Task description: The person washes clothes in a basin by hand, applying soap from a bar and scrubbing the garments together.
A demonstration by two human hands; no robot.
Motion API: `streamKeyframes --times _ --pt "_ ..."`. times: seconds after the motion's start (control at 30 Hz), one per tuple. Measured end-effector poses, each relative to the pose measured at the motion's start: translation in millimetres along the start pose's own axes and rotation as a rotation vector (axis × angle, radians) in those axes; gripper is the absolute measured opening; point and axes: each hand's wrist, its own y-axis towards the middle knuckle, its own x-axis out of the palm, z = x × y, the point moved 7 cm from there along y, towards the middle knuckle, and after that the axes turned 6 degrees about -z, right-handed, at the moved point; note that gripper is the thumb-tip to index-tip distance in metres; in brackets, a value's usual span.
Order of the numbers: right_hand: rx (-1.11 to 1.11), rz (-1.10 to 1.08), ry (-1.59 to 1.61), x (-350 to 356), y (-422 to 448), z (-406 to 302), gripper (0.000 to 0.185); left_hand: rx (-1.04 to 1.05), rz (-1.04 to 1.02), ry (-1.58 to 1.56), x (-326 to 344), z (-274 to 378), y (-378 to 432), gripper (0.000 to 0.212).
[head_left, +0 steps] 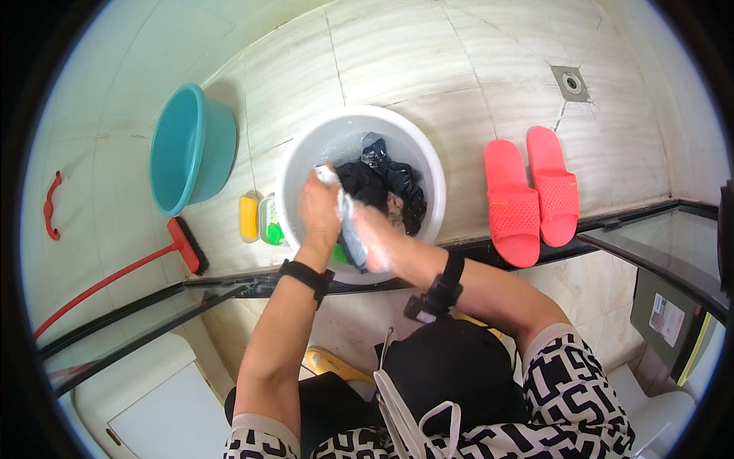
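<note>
A round white basin [434, 172] on the tiled floor holds water and dark wet clothes [367, 181]. Over its near left part, my left hand [319, 203] is closed around one end of a soapy, bluish-grey cloth [351, 238]. My right hand [373, 235], wet with suds and slightly blurred, presses against the same cloth from the right; its fingers are partly hidden. Something green [339, 252] shows in the basin beside the cloth. Both wrists wear black bands.
Left of the basin are a yellow soap bar [248, 218], a soap dish [267, 212], a teal tub [223, 149] and a red-handled brush [186, 246]. Coral slippers [512, 212] lie to the right, near a floor drain [571, 84]. Glass door panels [659, 246] flank the black sill.
</note>
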Motion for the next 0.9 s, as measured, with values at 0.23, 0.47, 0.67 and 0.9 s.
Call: streamKeyframes --times 0.23,0.47,0.67,0.9 --pt "-0.488 0.034 -0.732 -82 25 -72 0.020 0.542 0.035 0.094 21 95 -84 0.024" --pt "0.095 -0.128 -0.140 20 -32 -35 0.025 0.110 0.122 -0.227 -31 -5 2 0.028" --pt "-0.081 -0.220 -0.343 11 -29 -110 0.025 -0.005 -0.561 -0.403 -45 16 -19 0.038" --pt "0.194 -0.433 -1.061 0 -52 -82 0.036 0.001 -0.715 -0.685 -62 20 -32 0.028"
